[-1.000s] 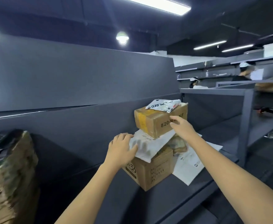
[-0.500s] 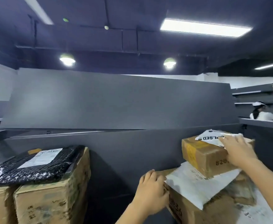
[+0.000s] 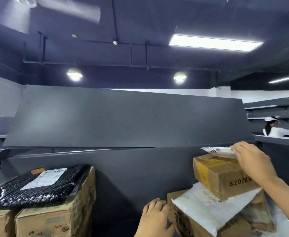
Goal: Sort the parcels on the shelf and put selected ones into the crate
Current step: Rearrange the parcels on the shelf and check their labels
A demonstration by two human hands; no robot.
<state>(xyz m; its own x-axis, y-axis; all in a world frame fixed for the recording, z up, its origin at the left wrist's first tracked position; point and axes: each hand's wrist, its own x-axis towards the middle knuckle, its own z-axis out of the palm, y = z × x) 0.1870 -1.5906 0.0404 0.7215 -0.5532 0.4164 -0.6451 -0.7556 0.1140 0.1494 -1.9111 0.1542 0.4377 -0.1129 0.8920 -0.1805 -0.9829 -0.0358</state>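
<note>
Since half a second ago the right hand (image 3: 253, 165) has slid from lying flat on the small white pouch (image 3: 215, 149) to its right end. The left hand (image 3: 155, 218) has kept its place at the pile's foot, and the view has tipped up a little.

The grey shelf wall (image 3: 123, 117) stands behind both hands. Well off to the left hand's left sits a second pile of cardboard cartons (image 3: 54, 218) under a black bubble mailer (image 3: 32, 190). Between the hands is the pile being worked. The bottom box (image 3: 179, 221) has the left hand's fingers bent round its left corner, bracing it. A white poly mailer (image 3: 208, 207) lies across it, and the top box (image 3: 220, 175) sits skewed on that, under the right wrist.

The pouch lies on the top box just beyond the right hand's fingertips (image 3: 234, 149), which curl onto its near end in what looks like a pinch. Its long axis runs leftward from that hand, along the box top. The right hand is clearly the nearer; the left is low and well apart from it.

The right thumb is hidden behind the hand, so the pinch is a judgement. The pouch's print is mostly covered, and the pile's base is cut off by the frame. No crate is in view.
</note>
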